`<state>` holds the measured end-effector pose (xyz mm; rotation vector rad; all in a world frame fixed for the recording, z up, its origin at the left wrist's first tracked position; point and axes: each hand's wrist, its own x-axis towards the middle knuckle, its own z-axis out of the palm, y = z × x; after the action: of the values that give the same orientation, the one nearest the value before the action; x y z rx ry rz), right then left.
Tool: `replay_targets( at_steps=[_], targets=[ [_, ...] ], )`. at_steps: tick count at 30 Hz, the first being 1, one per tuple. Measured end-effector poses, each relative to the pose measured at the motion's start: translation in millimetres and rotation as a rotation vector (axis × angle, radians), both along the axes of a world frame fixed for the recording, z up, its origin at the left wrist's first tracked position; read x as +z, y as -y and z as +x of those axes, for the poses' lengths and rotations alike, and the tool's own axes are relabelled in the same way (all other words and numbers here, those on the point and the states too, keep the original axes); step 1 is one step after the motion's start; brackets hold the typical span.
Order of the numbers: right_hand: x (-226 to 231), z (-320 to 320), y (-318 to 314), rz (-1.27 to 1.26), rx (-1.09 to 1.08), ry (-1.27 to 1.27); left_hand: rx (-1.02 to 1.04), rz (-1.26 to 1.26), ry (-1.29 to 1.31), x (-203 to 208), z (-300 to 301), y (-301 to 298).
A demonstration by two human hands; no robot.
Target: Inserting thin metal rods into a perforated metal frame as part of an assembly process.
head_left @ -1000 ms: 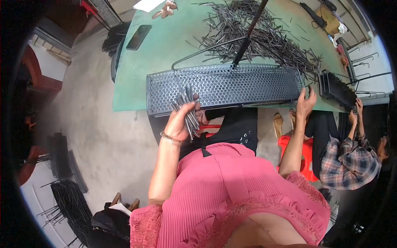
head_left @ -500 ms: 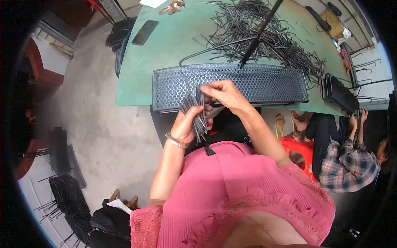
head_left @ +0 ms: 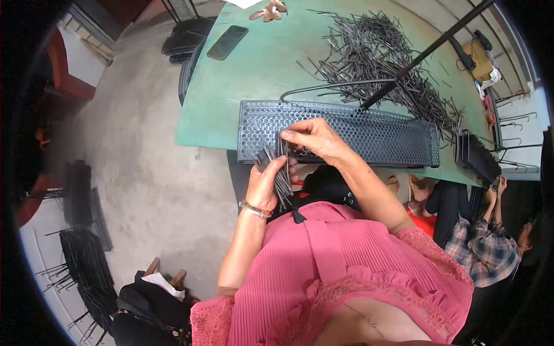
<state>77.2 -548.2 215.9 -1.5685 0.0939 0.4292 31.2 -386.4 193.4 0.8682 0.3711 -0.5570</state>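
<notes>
Here we go: L hand [head_left: 264,183] has its grip clamped round a bundle of thin dark rods [head_left: 282,185], approx. upright, just in front of the perforated metal tray's near edge. R hand [head_left: 319,140] comes across, thumb + fingers pinched together on rod ends at the bundle's top. Tray [head_left: 375,134] sits at the near edge of the green surface [head_left: 262,69], big loose rod pile [head_left: 366,55] behind it, phone [head_left: 228,42] far L. Over R, a co-worker in plaid [head_left: 490,248], hands nr a dark rod-filled holder [head_left: 480,158].
</notes>
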Motion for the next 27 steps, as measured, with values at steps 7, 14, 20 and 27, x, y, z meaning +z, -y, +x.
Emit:
replay_targets(
  at_steps=[7, 14, 20, 27],
  targets=[
    [4, 21, -9, -0.041, 0.018, 0.090, 0.002, 0.043, 0.003, 1, 10, -10],
    [-1, 32, -13, -0.092, 0.108, 0.059, 0.057, -0.014, 0.032, 5, 12, -12],
    [1, 39, -15, -0.102, 0.139, 0.071, 0.084, -0.035, 0.036, 4, 13, -13],
    [15, 51, -12, 0.070, -0.116, 0.250, 0.058, -0.021, -0.029, -1, 14, -21]
  ],
)
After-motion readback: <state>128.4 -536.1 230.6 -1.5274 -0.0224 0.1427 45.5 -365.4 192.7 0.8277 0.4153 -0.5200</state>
